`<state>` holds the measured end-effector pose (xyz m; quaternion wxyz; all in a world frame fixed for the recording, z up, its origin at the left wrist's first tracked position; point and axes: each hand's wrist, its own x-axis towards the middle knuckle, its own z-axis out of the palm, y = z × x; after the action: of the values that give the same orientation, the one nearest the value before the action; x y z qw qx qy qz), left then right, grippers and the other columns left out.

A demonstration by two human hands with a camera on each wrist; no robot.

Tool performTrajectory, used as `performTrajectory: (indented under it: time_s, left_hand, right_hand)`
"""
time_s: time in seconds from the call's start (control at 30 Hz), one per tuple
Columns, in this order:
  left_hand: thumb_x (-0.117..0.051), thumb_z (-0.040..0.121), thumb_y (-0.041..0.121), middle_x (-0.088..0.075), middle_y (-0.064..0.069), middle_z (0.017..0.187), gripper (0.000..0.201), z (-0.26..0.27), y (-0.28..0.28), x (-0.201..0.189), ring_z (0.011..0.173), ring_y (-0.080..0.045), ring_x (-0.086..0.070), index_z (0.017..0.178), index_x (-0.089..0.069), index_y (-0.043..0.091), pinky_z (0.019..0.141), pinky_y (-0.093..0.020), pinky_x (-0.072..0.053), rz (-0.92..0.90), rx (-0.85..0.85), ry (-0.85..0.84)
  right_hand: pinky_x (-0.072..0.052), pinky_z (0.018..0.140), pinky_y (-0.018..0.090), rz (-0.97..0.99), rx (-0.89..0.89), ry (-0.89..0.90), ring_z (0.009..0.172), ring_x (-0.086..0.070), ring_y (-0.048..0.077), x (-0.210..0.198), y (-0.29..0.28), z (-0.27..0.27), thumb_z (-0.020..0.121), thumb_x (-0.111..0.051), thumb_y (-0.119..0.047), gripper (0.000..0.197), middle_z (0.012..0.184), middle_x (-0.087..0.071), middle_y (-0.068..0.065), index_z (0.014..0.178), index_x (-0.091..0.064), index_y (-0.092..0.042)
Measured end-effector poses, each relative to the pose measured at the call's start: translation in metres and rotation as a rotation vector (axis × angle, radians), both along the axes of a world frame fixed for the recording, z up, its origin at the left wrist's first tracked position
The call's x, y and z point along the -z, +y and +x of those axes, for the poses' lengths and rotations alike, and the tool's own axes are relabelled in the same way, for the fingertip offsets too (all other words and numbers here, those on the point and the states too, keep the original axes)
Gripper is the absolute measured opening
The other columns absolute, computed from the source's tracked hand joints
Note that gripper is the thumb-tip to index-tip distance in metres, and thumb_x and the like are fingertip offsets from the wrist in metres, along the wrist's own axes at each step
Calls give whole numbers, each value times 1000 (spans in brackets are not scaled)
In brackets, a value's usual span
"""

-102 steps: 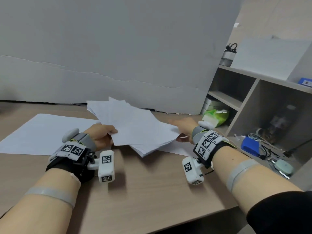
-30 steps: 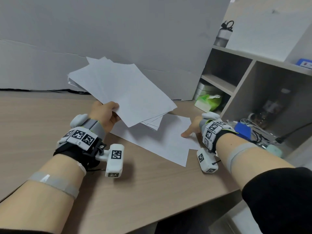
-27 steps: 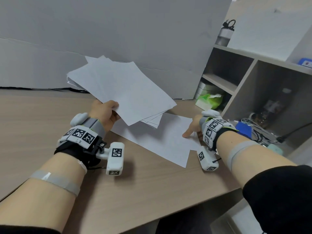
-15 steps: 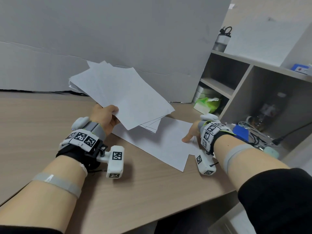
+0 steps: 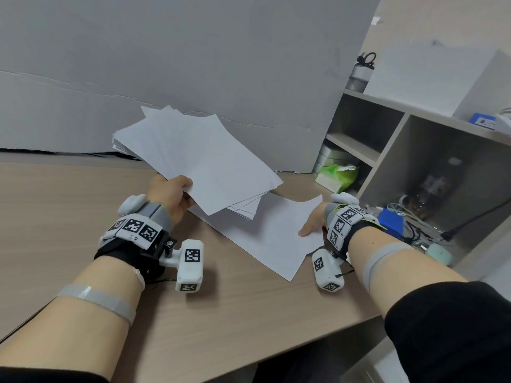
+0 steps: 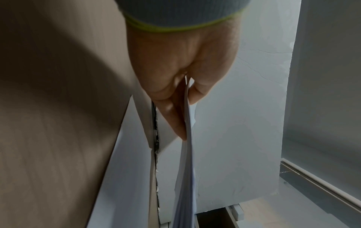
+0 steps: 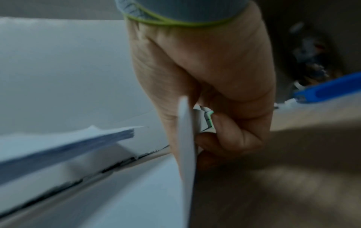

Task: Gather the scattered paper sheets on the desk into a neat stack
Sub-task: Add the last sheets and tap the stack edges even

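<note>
Both hands are busy with paper. From the head camera, the left hand (image 5: 170, 194), left of centre, pinches the near corner of a fanned bundle of sheets (image 5: 193, 158) and holds it tilted above the desk (image 5: 69, 211), its far edge up against the grey backboard (image 5: 193, 56). Right of centre, the right hand (image 5: 313, 223) grips the right edge of 1 loose sheet (image 5: 265, 233) lying flat on the desk beneath the bundle, that edge curling upward. A shelf unit (image 5: 387, 150) fills the right side, with a green packet (image 5: 336, 176) at its foot.

On the left wrist camera, thumb and fingers (image 6: 171, 117) clamp the bundle edge-on, mid-frame.

On the right wrist camera, blurred, the curled fingers (image 7: 238, 135) and thumb pinch the sheet's raised edge (image 7: 186, 138) at centre; the bundle shows at lower left.
</note>
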<state>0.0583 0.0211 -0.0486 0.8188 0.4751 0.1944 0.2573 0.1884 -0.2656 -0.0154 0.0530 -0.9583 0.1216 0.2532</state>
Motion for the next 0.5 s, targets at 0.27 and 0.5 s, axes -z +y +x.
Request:
performTrajectory:
  time_s: [0.27, 0.5]
  left_hand:
    - [-50, 86, -13, -56, -11, 76, 20, 2, 3, 2, 63, -25, -52, 86, -57, 6, 56, -31, -41, 16, 42, 48]
    - [-45, 89, -16, -62, -13, 89, 27, 0, 1, 7, 74, -28, -60, 92, -59, 7, 61, -35, -48, 52, 140, 124]
  right_hand:
    - [-45, 77, 28, 495, 83, -467, 96, -50, 23, -24, -12, -13, 89, -66, -11, 26, 98, -51, 6, 108, -50, -17]
    - [-56, 87, 39, 762, 234, -934, 86, -67, 30, -82, 6, -27, 80, -59, -36, 41, 100, -71, 5, 114, -63, -12]
